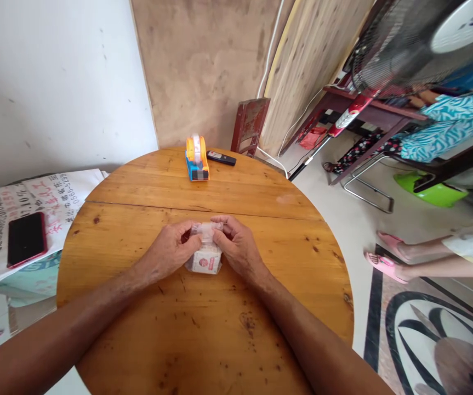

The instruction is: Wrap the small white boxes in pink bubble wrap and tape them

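A small white box in a clear plastic bag (207, 261) rests near the middle of the round wooden table (137, 340), with a reddish print on its front. My left hand (175, 242) pinches the bag's upper left side, thumb on top. On the opposite side, my right hand (238, 246) grips the upper right part, its thumb pressing the plastic. The clear film between both thumbs looks folded over. Fingertips behind the box are partly hidden. Farther back stands a blue and yellow tape dispenser (197, 159) carrying a roll of tape, touched by neither hand.
Beside the dispenser lies a black remote-like object (221, 158). A phone (27, 239) sits on printed sacks (69, 189) left of the table. A wooden chair (249, 125) stands behind. To the right are a standing fan (351, 113) and other people (450, 126).
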`<state>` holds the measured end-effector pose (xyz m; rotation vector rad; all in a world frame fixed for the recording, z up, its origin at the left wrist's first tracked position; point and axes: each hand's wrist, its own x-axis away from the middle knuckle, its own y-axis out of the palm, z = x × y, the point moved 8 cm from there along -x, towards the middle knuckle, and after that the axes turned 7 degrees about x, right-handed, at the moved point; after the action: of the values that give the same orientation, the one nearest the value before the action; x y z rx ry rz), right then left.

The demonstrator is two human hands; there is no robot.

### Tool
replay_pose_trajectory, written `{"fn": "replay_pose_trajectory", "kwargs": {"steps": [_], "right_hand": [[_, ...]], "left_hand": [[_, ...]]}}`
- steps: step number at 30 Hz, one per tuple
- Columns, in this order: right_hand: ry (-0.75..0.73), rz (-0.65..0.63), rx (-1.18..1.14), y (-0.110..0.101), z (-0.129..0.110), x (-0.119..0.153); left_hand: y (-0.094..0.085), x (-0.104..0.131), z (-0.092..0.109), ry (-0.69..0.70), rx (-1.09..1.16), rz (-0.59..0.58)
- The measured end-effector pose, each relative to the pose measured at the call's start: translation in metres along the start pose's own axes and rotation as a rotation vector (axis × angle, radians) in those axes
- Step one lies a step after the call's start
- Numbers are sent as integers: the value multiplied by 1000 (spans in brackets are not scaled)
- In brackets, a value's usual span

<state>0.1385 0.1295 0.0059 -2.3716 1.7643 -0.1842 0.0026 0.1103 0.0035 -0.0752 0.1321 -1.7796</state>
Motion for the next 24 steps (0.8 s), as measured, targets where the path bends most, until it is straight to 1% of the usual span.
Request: {"fn": "replay_pose_trajectory", "kwargs": {"steps": [2, 5, 7, 9, 11, 13, 16, 19, 21, 24], "right_hand": [[25, -49, 3, 0, -2, 3], [56, -173, -68, 1, -8, 13], [40, -228, -110, 0, -12, 20], [4, -256, -88, 0, -15, 25], [-24, -258, -36, 0, -14, 28], [-47, -230, 19, 0, -13, 29], [-86, -183, 106, -2, -13, 29], [-110, -176, 186, -2, -13, 30], [-134, -162, 273, -2, -13, 30], [-222, -147, 434, -1, -17, 29]], "left_hand": [[2, -1, -4, -33, 62, 2], [3, -3, -6, -69, 140, 17], [2, -4, -7, -91, 165, 31], [0, -5, -9, -116, 175, 48], [-1, -7, -10, -133, 184, 59], [-1, -7, -11, -139, 191, 58], [0, -8, -13, -145, 203, 40], [1, -9, -13, -143, 216, 21], [0, -9, -12, -133, 214, 21], [0, -8, -8, -126, 207, 22]]}}
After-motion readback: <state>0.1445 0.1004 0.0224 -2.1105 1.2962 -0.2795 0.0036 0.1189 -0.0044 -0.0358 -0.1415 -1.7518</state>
